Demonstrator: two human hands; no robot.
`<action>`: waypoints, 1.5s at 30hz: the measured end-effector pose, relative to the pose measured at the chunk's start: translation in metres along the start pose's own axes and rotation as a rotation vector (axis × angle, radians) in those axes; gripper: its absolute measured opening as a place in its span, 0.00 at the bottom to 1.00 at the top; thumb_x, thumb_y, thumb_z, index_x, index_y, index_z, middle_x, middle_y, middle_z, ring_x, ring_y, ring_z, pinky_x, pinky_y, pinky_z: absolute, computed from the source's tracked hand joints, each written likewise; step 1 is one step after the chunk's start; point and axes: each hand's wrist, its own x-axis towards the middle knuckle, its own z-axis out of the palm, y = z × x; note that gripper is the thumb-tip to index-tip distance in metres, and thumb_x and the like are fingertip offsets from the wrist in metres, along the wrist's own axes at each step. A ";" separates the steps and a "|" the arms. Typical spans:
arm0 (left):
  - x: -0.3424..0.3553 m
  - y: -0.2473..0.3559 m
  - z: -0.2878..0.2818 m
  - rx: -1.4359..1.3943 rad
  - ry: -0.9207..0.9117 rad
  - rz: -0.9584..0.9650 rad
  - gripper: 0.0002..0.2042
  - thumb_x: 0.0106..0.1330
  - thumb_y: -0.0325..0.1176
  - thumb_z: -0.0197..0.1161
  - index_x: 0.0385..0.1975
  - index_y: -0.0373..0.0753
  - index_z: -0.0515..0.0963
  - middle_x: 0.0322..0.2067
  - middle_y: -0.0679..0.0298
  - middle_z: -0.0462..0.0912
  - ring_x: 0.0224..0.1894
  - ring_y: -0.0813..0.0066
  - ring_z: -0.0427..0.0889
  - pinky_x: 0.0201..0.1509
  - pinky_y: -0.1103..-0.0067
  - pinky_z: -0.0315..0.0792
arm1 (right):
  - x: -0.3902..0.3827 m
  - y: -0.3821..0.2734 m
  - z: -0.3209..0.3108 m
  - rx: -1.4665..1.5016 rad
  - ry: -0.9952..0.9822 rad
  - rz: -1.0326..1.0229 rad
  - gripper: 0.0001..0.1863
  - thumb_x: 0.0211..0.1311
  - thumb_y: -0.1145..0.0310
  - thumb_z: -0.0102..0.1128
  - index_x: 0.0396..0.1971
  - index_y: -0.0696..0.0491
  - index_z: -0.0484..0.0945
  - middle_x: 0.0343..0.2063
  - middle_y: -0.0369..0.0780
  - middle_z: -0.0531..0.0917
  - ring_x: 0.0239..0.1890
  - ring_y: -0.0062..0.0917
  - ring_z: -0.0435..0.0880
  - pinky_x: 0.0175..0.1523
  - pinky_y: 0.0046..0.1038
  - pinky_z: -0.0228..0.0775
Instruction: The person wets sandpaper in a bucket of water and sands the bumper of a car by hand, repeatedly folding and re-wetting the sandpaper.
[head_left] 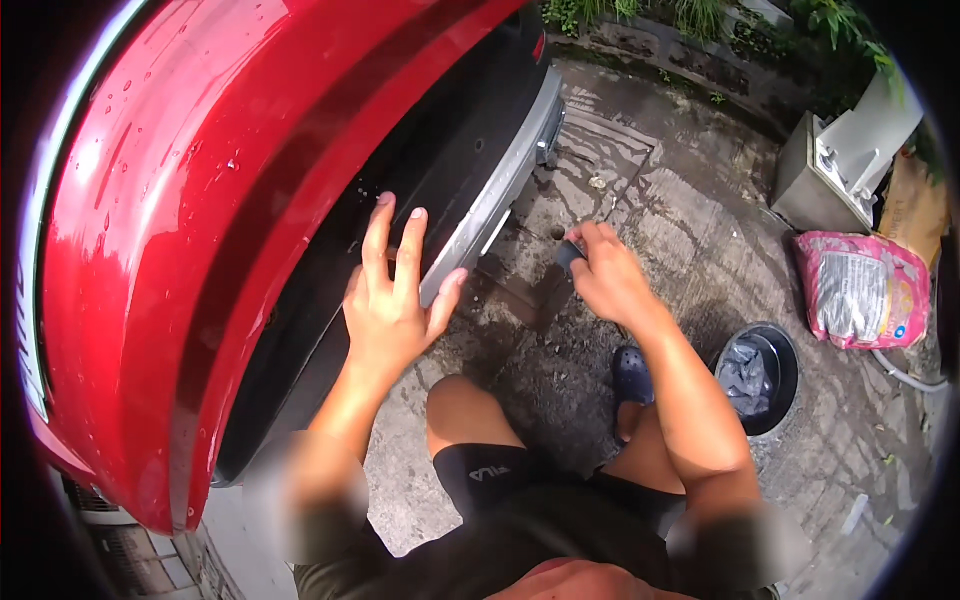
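Observation:
My left hand (388,305) has its fingers spread over the black lower bumper (440,140) of a red car (170,230). Whether its fingertips touch the surface I cannot tell. Droplets of water dot the red paint. To the right of the bumper's silver-grey lower edge (500,175), my right hand (612,278) pinches a small, flat, dark grey piece (568,257). That hand is apart from the car, above the wet concrete. Most of the piece is hidden behind my fingers.
A black bucket (792,375) with water and crumpled grey material stands right of my foot in a dark clog (632,375). Farther right are a pink sack (812,275), a grey hose (905,375) and a grey metal box (815,185). Plants (700,15) edge the low wall behind.

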 end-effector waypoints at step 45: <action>0.102 -0.037 0.150 -1.544 -0.242 -0.070 0.21 0.73 0.49 0.59 0.44 0.32 0.75 0.33 0.62 0.80 0.34 0.77 0.81 0.37 0.81 0.74 | 0.100 -0.075 -0.037 0.640 0.356 -0.376 0.16 0.64 0.71 0.68 0.49 0.58 0.78 0.44 0.40 0.77 0.48 0.25 0.80 0.54 0.28 0.73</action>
